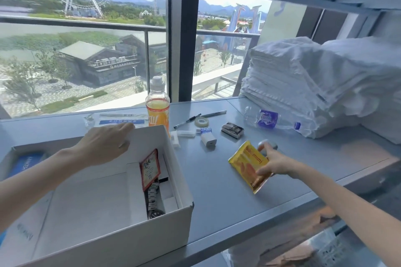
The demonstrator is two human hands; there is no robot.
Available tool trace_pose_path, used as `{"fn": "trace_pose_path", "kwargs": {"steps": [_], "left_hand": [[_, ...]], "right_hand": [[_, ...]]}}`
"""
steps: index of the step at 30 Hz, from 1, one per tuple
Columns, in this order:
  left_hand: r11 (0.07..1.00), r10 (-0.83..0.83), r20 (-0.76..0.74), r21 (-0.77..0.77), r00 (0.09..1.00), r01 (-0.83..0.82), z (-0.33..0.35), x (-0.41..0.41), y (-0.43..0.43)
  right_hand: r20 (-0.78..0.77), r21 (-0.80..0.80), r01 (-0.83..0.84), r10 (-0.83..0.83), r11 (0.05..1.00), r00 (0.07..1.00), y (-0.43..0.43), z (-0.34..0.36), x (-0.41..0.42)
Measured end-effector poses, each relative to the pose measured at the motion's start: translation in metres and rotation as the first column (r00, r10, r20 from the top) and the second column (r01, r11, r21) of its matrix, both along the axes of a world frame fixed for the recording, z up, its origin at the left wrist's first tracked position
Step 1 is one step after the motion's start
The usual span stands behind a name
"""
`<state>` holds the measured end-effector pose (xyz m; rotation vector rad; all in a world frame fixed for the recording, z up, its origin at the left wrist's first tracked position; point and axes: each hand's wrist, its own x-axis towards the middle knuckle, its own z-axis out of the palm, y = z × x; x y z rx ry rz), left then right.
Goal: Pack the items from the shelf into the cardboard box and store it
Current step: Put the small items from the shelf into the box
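Head view: right hand [275,163] fingers pinch yellow packet [244,161], long axis running far-left to near-right.

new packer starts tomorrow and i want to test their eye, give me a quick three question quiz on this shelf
1. True or false: the water bottle lies on its side beside the towels.
2. What is in the grip of the right hand? A) tape roll B) yellow packet C) white charger
3. Fill in: the left hand rests on the far wall of the ____.

Key: 1 true; 2 B; 3 cardboard box.
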<state>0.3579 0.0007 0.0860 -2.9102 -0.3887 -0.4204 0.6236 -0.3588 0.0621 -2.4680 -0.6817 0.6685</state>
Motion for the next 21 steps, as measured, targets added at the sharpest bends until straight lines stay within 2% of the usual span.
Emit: {"fn": "trace_pose_path", "kwargs": {"steps": [3,7,10,15,17,19,21], "left_hand": [[0.998,-0.053,-0.020,-0.017,0.998,0.053,-0.002,-0.009,0.005],[0.999,-0.046,-0.026,-0.007,0.999,0.045,-0.002,-0.019,0.009],[0.999,-0.034,0.015,-0.013,0.999,0.034,-0.005,-0.020,0.009],[0.999,-0.045,0.049,-0.015,0.998,0.045,-0.006,-0.020,0.008],[0.999,-0.046,0.052,-0.014,0.998,0.047,-0.007,-0.019,0.008],[0.999,-0.038,0.045,-0.024,0.998,0.039,-0.008,-0.018,0.007],[0.999,-0.028,0.040,-0.033,0.999,0.029,-0.007,-0.018,0.008]], "right_hand": [[0.009,0.237,0.002,-0.004,0.972,1.000,0.016,0.034,-0.019],[0.046,0.544,-0.122,0.116,0.830,0.992,0.047,0.090,-0.064],[0.097,0.584,-0.250,0.239,0.772,0.966,0.074,0.114,-0.104],[0.262,0.338,-0.506,0.437,0.794,0.861,0.117,0.121,-0.156],[0.401,0.081,-0.586,0.512,0.806,0.760,0.133,0.119,-0.167],[0.511,-0.207,-0.574,0.588,0.792,0.627,0.146,0.115,-0.175],[0.542,-0.353,-0.541,0.638,0.763,0.547,0.156,0.108,-0.180]]}}
